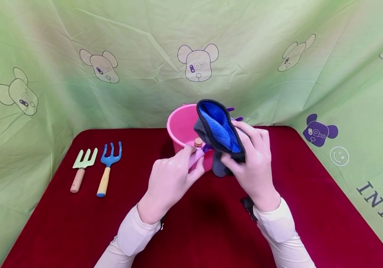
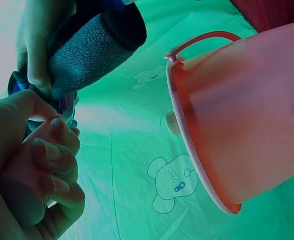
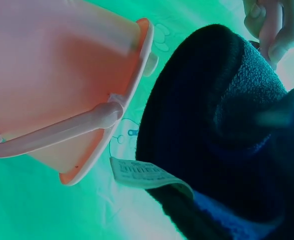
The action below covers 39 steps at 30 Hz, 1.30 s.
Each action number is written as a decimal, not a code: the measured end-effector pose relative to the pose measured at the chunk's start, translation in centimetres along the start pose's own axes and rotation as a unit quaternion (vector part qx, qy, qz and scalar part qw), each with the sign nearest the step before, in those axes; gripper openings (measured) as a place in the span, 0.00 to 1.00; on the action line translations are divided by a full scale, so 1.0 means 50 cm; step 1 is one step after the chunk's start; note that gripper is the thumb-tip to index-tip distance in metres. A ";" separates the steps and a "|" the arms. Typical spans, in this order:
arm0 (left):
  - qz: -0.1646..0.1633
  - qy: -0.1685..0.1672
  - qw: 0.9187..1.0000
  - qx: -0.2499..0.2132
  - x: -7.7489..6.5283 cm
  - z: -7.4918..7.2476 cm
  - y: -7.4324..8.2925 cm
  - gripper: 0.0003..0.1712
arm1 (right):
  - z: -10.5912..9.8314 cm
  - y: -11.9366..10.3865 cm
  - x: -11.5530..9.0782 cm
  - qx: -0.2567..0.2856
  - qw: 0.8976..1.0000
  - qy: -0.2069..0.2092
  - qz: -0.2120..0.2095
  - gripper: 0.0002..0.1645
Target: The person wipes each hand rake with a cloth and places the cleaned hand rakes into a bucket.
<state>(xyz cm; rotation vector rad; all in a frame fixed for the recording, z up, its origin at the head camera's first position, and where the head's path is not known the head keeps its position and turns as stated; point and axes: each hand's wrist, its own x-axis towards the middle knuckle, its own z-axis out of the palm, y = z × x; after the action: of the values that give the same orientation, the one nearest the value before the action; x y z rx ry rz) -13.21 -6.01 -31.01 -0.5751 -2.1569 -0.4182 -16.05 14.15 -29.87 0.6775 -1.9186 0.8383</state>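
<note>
My left hand (image 1: 169, 180) grips the pink handle (image 1: 196, 159) of a garden hand fork, its fingers curled round it. The fork's dark purple neck runs in behind a thick grey-and-blue cloth (image 1: 219, 124) with a black border. Purple prongs (image 1: 239, 119) show past the cloth's far side; the rest of the head is covered. My right hand (image 1: 255, 163) holds the bunched cloth against the fork, fingers behind it and thumb in front. A small label (image 3: 147, 174) hangs from the cloth in the right wrist view. Both hands are in front of the pink bucket (image 1: 181, 124).
A wooden handle end (image 1: 198, 142) sticks up inside the bucket. On the red table cover (image 1: 77, 230), at the left, lie a pale green fork (image 1: 83, 163) with a wooden handle and a blue fork (image 1: 109, 167) with a yellow one. A green printed curtain (image 1: 144, 85) surrounds the table.
</note>
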 end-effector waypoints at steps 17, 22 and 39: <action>0.007 0.005 1.000 0.014 -0.003 0.005 -0.001 0.13 | -0.009 0.007 0.003 -0.022 1.000 0.004 0.013 0.26; 0.008 0.007 1.000 0.017 -0.004 0.004 -0.002 0.13 | -0.013 0.012 0.006 -0.027 0.999 0.014 0.011 0.25; 0.013 0.004 1.000 0.008 -0.005 0.005 0.001 0.12 | -0.006 0.022 0.001 -0.044 0.997 0.057 -0.020 0.27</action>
<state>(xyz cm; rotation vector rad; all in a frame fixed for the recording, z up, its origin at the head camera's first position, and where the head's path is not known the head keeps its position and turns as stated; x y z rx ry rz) -13.20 -5.89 -31.32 -0.5908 -2.1419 -0.3883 -16.71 15.06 -30.01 0.5997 -1.8218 0.7480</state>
